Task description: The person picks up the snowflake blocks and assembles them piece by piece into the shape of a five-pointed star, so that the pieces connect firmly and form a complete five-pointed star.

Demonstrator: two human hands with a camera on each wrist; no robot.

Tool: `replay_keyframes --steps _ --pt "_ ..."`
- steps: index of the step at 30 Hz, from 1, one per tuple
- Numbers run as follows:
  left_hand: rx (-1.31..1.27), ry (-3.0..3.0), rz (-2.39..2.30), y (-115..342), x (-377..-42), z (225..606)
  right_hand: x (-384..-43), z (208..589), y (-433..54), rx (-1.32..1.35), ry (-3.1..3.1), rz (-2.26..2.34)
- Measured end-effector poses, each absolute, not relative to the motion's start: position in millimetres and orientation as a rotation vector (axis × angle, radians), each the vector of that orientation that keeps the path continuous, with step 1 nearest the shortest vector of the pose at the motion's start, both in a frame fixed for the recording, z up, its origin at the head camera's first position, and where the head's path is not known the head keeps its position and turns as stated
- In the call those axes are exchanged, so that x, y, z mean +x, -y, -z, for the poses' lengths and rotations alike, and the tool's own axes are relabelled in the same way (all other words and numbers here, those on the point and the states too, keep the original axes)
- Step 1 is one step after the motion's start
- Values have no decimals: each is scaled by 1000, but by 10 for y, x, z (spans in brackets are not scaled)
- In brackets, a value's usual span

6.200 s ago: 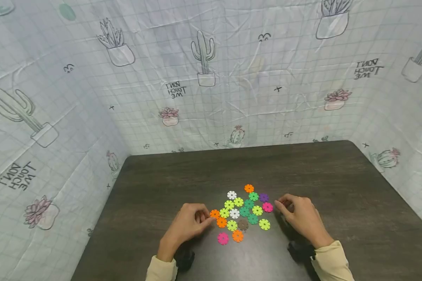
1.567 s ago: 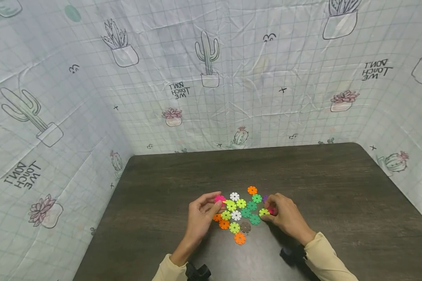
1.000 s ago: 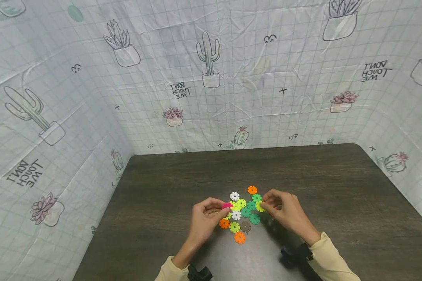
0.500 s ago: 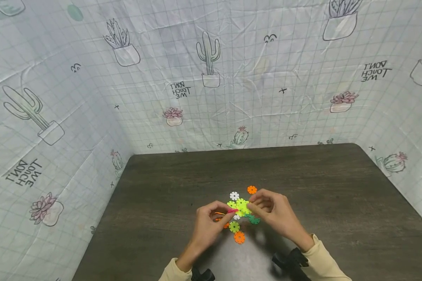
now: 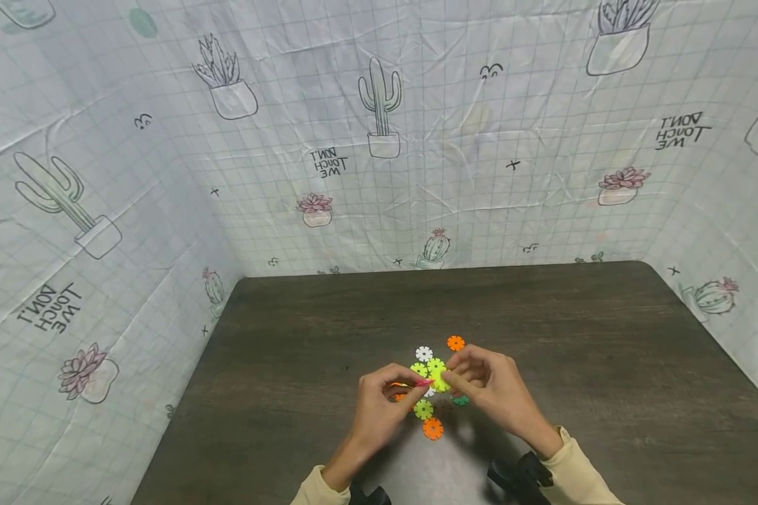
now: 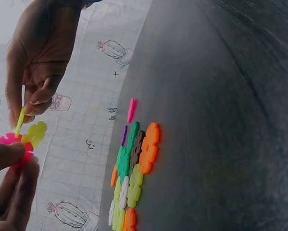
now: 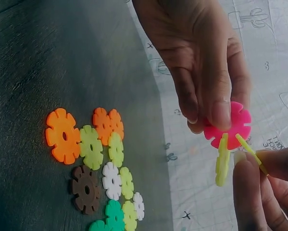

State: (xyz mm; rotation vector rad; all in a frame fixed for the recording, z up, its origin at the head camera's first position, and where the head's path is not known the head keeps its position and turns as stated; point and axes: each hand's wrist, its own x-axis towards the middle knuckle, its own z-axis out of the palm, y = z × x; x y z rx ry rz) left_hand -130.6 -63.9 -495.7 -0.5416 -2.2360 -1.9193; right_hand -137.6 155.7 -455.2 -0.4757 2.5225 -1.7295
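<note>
In the head view my left hand (image 5: pixel 379 407) and right hand (image 5: pixel 495 393) meet above the table. My left hand pinches a pink notched snowflake disc (image 7: pixel 239 120), which has one yellow-green disc (image 7: pixel 222 161) standing across its edge in a slot. Between thumb and fingertips, my right hand holds another yellow-green disc (image 6: pixel 20 121) on edge. That disc's rim is right at the pink disc's rim in the right wrist view. In the head view, fingers and held pieces cover part of the pile below.
Below the hands, several loose discs lie flat on the dark table (image 5: pixel 303 315): orange (image 5: pixel 433 428), white (image 5: pixel 424 353), yellow-green (image 5: pixel 423 409), brown (image 7: pixel 85 189), green (image 7: pixel 115 215), purple (image 6: pixel 124 135) and another pink one (image 6: pixel 132 110). A printed cloth (image 5: pixel 379 203) stands around the back and sides.
The left hand has picked up the pink disc, now joined to a yellow-green one. The right hand has lifted another yellow-green disc and carried it left to the pink one.
</note>
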Motion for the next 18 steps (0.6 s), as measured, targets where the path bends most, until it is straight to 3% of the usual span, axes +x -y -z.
replay_keyframes --steps 18 --pt "-827 2085 1419 710 -1365 4953 -1319 4659 -1509 -512 -2454 1893"
